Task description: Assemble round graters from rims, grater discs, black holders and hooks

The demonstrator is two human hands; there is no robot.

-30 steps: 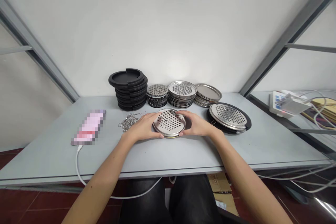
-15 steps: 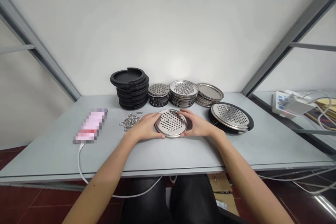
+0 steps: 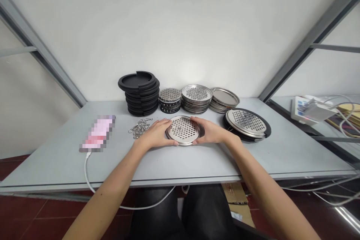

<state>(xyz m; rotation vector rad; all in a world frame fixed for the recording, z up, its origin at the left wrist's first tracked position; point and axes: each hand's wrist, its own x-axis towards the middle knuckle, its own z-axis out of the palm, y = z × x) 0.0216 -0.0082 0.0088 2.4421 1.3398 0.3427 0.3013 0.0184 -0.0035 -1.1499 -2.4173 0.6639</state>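
A round metal disc with rows of holes, like a grater plate, lies on the grey table in front of me. My left hand grips its left rim, thumb at the near edge and fingers at the far side. On the right rim, my right hand holds it the same way. Just left of my left hand is a small heap of metal clips. Beyond my right hand rests a perforated disc on a black round base, slightly tilted.
Along the wall stand a stack of black round holders, small perforated discs, larger perforated discs and plain metal lids. A phone with a white cable lies left. A power strip is at far right.
Both hands stay on the grater plate, which has barely moved. The whole view has shifted very slightly.
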